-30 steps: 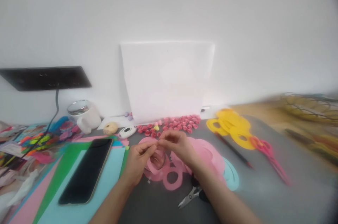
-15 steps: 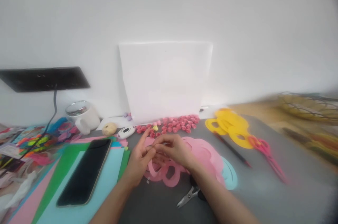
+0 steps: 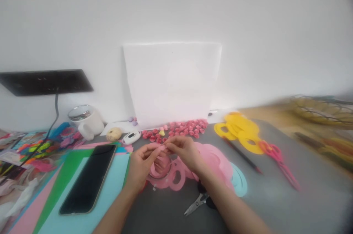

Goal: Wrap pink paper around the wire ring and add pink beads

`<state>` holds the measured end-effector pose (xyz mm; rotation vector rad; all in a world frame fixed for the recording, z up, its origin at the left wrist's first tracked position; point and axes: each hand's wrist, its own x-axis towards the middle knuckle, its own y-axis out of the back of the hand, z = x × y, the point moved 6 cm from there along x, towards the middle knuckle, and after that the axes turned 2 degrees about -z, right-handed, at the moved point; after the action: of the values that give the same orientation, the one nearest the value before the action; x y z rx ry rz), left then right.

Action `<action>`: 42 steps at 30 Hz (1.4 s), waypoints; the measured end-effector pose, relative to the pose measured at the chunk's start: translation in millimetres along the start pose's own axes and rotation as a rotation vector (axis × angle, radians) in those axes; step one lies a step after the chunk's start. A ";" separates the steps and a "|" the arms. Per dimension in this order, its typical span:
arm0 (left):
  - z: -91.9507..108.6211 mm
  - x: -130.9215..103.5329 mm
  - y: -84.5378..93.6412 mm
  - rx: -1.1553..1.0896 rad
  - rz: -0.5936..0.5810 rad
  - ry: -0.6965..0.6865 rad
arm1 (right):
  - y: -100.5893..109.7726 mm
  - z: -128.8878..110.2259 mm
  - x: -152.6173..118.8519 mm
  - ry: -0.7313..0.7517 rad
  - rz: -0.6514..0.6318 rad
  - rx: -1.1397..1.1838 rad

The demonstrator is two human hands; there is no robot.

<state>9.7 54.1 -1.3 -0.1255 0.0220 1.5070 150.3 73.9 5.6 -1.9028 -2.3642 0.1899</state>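
Note:
My left hand and my right hand meet at the fingertips over the middle of the grey mat. Both hands pinch a pink paper strip, which loops down below the fingers. Under and beside the hands lie pink paper cutouts with ring shapes. Behind them, rolled pink-red paper flowers sit in a cluster. Black-handled scissors rest partly under my right forearm.
A black phone lies on coloured paper sheets at left, near a white mug. Yellow cutouts, a dark pencil and pink scissors are at right. A white board leans on the wall.
My left hand's raised fingers have curled in, and the fingertips of both hands now pinch the strip together. The pink ring cutouts below have shifted slightly.

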 end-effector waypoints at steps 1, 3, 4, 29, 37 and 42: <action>-0.4 -0.1 -0.2 -0.014 -0.001 0.002 | 0.0 -0.2 -0.3 0.001 0.001 -0.001; -1.2 -0.2 -0.7 -0.033 -0.004 0.008 | -0.1 -1.1 -0.8 0.004 -0.001 -0.002; -1.4 -0.3 -0.8 -0.039 -0.002 0.009 | -0.1 -1.6 -1.0 0.005 -0.002 0.003; 1.7 -1.9 -3.4 -0.113 0.014 0.047 | 3.3 1.0 -0.2 -0.042 0.009 0.101; 1.8 -2.6 -5.3 -0.093 -0.020 0.053 | 4.5 0.2 -1.4 -0.043 0.018 0.040; 4.8 -3.4 -8.3 -0.101 -0.056 0.041 | 1.7 -3.3 -1.1 -0.020 -0.009 0.054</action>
<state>17.4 50.7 4.3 -0.2368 -0.0245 1.4499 152.7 73.3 8.6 -1.8755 -2.3547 0.2701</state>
